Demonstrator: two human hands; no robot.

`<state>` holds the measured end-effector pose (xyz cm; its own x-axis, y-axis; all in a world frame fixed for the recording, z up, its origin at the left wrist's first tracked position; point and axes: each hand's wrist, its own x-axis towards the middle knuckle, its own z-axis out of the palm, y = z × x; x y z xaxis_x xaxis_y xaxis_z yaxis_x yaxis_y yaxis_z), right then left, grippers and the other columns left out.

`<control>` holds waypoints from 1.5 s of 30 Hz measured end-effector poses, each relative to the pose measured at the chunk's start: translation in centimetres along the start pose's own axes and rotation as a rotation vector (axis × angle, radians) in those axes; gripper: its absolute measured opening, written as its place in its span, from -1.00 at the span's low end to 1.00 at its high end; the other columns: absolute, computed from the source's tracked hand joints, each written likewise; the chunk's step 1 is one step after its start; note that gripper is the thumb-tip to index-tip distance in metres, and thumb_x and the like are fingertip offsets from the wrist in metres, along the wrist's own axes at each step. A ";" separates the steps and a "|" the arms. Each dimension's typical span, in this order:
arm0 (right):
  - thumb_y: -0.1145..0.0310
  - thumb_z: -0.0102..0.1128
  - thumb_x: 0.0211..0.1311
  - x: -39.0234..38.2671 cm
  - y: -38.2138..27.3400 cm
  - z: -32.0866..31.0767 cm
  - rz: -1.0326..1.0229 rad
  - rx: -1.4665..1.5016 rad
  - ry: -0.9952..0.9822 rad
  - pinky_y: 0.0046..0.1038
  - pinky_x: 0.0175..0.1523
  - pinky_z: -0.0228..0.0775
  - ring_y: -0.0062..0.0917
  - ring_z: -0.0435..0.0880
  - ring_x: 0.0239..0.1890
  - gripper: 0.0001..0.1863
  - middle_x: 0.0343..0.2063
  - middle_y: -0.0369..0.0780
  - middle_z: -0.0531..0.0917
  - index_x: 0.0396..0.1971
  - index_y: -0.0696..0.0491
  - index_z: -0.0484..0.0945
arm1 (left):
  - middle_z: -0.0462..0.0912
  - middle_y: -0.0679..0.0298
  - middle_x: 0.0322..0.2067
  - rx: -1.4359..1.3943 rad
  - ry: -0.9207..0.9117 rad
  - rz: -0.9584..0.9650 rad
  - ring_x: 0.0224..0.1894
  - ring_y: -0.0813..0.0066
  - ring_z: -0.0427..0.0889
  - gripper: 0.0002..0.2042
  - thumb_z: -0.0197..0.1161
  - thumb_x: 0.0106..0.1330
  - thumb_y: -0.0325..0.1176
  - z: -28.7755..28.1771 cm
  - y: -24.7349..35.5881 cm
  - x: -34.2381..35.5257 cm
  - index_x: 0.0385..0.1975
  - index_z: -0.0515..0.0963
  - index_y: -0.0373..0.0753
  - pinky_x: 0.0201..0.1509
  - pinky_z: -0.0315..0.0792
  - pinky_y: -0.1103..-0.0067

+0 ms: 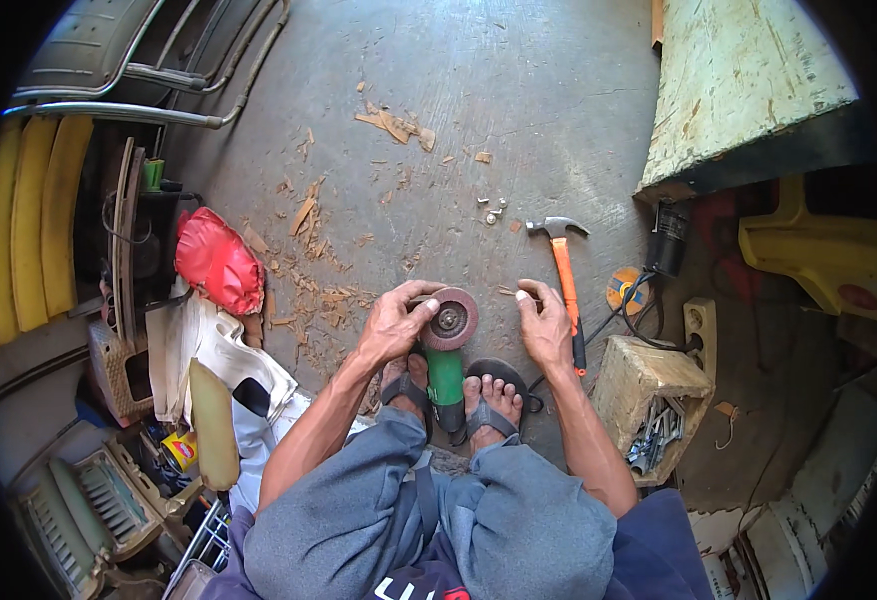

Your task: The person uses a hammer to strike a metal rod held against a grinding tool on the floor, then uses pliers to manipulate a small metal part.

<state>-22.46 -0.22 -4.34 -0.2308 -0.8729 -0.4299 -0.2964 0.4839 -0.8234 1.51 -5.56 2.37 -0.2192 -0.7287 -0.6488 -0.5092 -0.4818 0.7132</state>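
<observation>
Head view shows a green angle grinder with a worn reddish disc, lying on the concrete floor between the person's sandalled feet, its long axis running six to twelve o'clock, disc end toward twelve. Left hand curls its fingers on the disc's nine o'clock edge. Right hand, at three o'clock of the disc, pinches something too small to identify, just beside an orange-handled hammer.

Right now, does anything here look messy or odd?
Yes: reddish wood chips lie scattered over the grey concrete floor, and the green angle grinder sits clamped between sandalled feet while the left hand touches its disc.
</observation>
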 end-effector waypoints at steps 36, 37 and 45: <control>0.34 0.17 0.37 -2.6 0.5 -3.1 -0.056 -0.200 0.047 -0.27 0.03 0.53 -0.23 0.71 -0.15 -0.74 -0.18 -0.05 0.66 -0.05 0.14 0.64 | 0.75 0.09 -0.14 0.119 0.320 -0.080 -0.06 0.35 0.71 -0.74 0.16 0.44 -0.34 -2.4 -6.0 -0.9 -0.01 0.62 -0.33 0.08 0.54 0.42; 0.34 0.17 0.36 -2.7 0.5 -3.2 -0.052 -0.196 0.051 -0.26 0.04 0.52 -0.22 0.71 -0.14 -0.74 -0.18 -0.05 0.66 -0.06 0.14 0.64 | 0.74 0.10 -0.15 0.120 0.319 -0.071 -0.07 0.37 0.70 -0.74 0.16 0.45 -0.34 -2.4 -5.9 -0.8 -0.02 0.63 -0.34 0.08 0.53 0.43; 0.26 0.18 0.34 -7.6 2.2 -2.6 -0.196 -0.104 -0.001 -0.18 0.00 0.53 -0.08 0.68 -0.12 -0.75 -0.23 -0.03 0.69 -0.14 0.11 0.64 | 0.66 0.19 -0.46 0.269 0.359 -0.009 -0.42 0.54 0.55 -0.70 0.17 0.47 -0.22 -1.8 -10.8 -5.0 -0.29 0.62 -0.40 -0.37 0.42 0.46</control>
<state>-23.75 7.67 -1.87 -0.1585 -0.9509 -0.2658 -0.4297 0.3087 -0.8485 9.64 2.45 -1.60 0.0642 -0.8707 -0.4875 -0.7187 -0.3793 0.5827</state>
